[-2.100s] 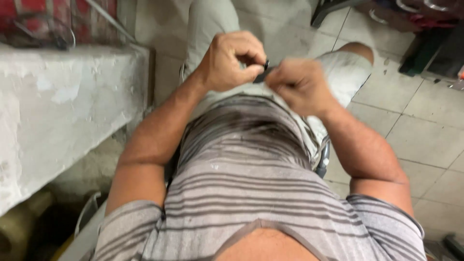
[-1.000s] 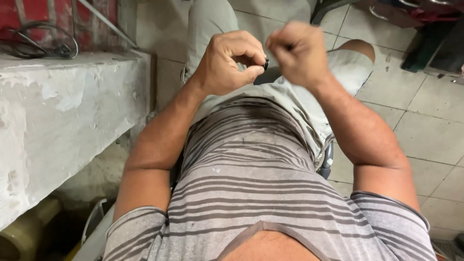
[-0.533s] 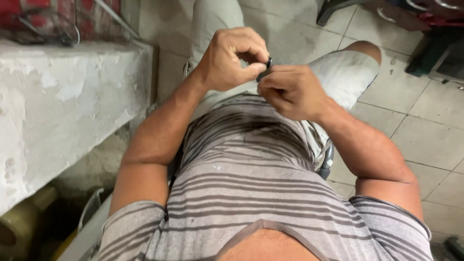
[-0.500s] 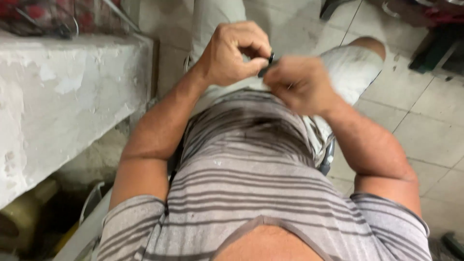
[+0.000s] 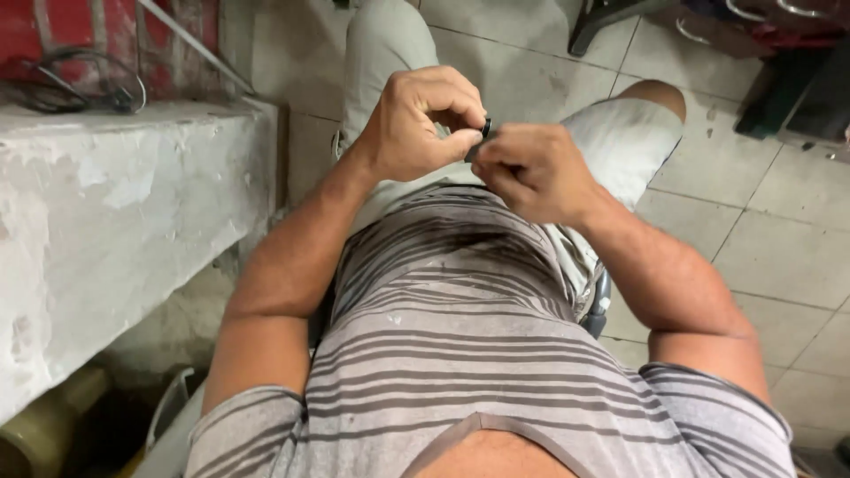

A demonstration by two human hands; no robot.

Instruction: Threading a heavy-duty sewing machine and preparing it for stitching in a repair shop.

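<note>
A small dark ring-shaped part (image 5: pixel 485 129) is seen just above the middle of the view, toward twelve o'clock, pinched between the two hands over the person's lap. The left hand (image 5: pixel 421 124) is curled closed, its fingertips (image 5: pixel 467 133) brought together on the part from the nine o'clock side, knuckles turned up toward the camera. The right hand (image 5: pixel 531 170) is likewise closed, its bent fingers pressed against the same part from the four o'clock side, so that both hands are touching each other around it. Only a small black edge of the part is shown; its remaining shape is hidden by the fingers and cannot be told. Below the hands, toward six o'clock, a grey striped shirt (image 5: pixel 460 354) is seen, with pale shorts (image 5: pixel 620 142) covering the legs at twelve and one o'clock. At nine o'clock a rough white concrete ledge (image 5: pixel 115 221) is found, well apart from the hands, and a coil of dark cable (image 5: pixel 84 88) is laid on its far end at ten o'clock, before a red wall. A tiled floor (image 5: pixel 779 239) is spread from two to four o'clock, and dark furniture legs (image 5: pixel 602 22) are stood at one o'clock.
</note>
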